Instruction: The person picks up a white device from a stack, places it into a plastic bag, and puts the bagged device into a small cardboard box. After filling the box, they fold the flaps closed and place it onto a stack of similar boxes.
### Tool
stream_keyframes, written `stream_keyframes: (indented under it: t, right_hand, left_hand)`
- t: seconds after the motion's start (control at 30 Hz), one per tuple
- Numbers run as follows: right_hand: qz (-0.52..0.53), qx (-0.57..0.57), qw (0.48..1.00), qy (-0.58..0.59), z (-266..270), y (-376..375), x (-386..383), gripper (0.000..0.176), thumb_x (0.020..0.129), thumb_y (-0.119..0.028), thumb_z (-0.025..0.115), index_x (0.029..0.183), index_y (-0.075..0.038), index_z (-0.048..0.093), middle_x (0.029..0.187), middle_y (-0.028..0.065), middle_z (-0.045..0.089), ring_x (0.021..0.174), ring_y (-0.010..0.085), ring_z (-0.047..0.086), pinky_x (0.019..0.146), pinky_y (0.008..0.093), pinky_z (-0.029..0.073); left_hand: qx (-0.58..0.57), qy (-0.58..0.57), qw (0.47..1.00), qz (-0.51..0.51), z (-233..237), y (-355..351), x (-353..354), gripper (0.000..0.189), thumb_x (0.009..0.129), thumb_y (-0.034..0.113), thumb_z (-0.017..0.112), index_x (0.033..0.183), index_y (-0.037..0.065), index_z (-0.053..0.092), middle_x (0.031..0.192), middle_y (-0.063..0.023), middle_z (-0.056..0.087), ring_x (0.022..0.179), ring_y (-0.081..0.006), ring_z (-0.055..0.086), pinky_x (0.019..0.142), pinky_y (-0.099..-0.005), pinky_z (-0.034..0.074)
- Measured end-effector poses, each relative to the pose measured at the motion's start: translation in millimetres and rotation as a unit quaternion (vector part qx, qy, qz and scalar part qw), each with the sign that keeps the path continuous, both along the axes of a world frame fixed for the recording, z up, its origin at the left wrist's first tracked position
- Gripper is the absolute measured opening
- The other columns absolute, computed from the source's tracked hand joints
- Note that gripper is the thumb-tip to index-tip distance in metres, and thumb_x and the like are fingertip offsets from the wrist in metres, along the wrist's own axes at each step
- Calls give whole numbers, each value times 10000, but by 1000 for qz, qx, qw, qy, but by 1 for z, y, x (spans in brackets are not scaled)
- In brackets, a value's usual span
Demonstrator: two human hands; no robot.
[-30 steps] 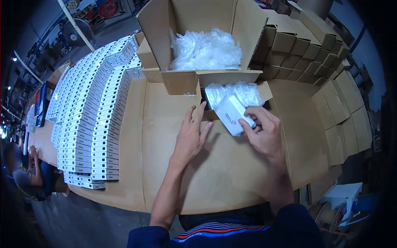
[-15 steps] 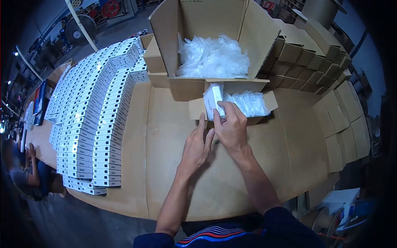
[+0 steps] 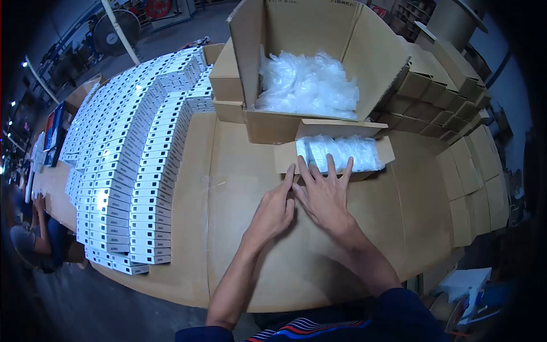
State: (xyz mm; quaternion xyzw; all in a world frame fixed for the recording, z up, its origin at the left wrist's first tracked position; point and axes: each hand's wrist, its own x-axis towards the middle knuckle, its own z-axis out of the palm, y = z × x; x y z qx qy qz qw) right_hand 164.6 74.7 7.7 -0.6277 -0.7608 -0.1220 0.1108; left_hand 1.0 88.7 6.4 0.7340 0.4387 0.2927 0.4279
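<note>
A small open carton (image 3: 285,159) stands on the cardboard-covered table, its flaps folded outward. Inside it, a row of white packs in clear plastic (image 3: 347,153) fills the length. My right hand (image 3: 327,196) lies with fingers spread over the carton's front edge, the fingertips against the wrapped packs. Close by on its left, my left hand (image 3: 270,214) has the index finger stretched toward the carton's front left corner, the other fingers partly curled. Neither hand holds anything. The carton's front wall is partly hidden behind my fingers.
Behind the carton stands a big open box (image 3: 273,126) with loose clear plastic bags (image 3: 310,85). Long stacks of small white boxes (image 3: 117,171) cover the left side. Brown cartons (image 3: 478,176) are piled at right. A person (image 3: 37,233) sits at far left.
The wrapped white pack that my right hand was pinching now sits down in the carton's left end. My right hand has let go and spread its fingers. The view has shifted slightly.
</note>
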Motion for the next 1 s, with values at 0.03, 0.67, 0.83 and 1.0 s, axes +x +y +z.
stream_keyframes:
  t: [0.03, 0.67, 0.83, 1.0]
  right_hand:
    - [4, -8, 1000, -23, 1, 0, 2, 704, 975, -541, 564, 1507, -84, 494, 1276, 135, 669, 1404, 493, 403, 1124, 820, 58]
    - [322, -62, 941, 87, 105, 160, -137, 544, 938, -227, 689, 1405, -7, 516, 1328, 224, 592, 1226, 402, 569, 1071, 488, 442]
    - [302, -38, 952, 40, 102, 234, -179, 668, 936, -205, 674, 1514, -11, 401, 1550, 245, 421, 1443, 421, 398, 1183, 508, 359]
    - [294, 3, 952, 81, 99, 280, -186, 752, 896, -104, 683, 1563, -38, 343, 1593, 262, 362, 1468, 452, 355, 1201, 490, 354]
  left_hand:
    - [14, -8, 1000, -4, -2, 0, -4, 766, 856, -53, 483, 1597, 38, 309, 1176, -350, 656, 1092, -512, 637, 1019, -497, 482]
    - [481, 132, 825, 267, 37, 269, -190, 518, 843, -6, 621, 1353, -20, 530, 1335, -225, 589, 1250, -425, 565, 1056, -463, 477]
    - [493, 255, 776, 300, 22, 305, -196, 539, 882, 55, 572, 1416, 34, 504, 1353, -161, 579, 1312, -345, 531, 1073, -430, 455]
    - [488, 278, 758, 331, 22, 291, -199, 344, 888, 70, 555, 1221, 54, 635, 1171, -127, 603, 1130, -302, 586, 978, -423, 467]
